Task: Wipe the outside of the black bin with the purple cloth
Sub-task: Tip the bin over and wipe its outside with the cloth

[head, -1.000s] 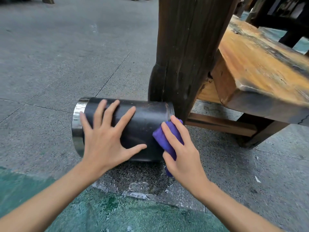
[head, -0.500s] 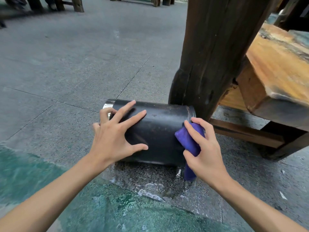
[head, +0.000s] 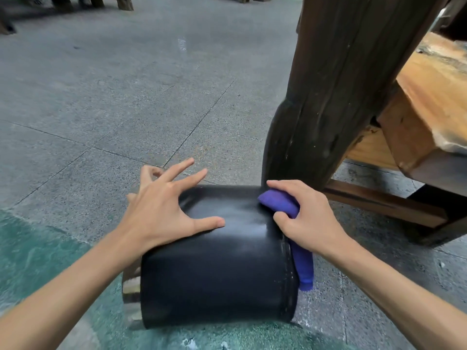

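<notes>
The black bin (head: 217, 271) lies on its side on the paved floor, its shiny metal rim at the left end. My left hand (head: 161, 210) rests on the upper left of the bin with fingers spread, thumb pressed on the black surface. My right hand (head: 305, 218) presses the purple cloth (head: 283, 204) against the bin's upper right end. A tail of the cloth hangs down beside the bin's right edge.
A thick dark wooden post (head: 328, 92) stands just behind the bin's right end. A wooden bench (head: 424, 109) with a low crossbar (head: 379, 203) lies to the right. Grey paving (head: 113, 84) stretches away; a green painted patch (head: 38, 248) is at the near left.
The view has come closer and higher over the bin. My right hand has carried the cloth from the bin's right side up onto its top right. My left hand stays on the left part.
</notes>
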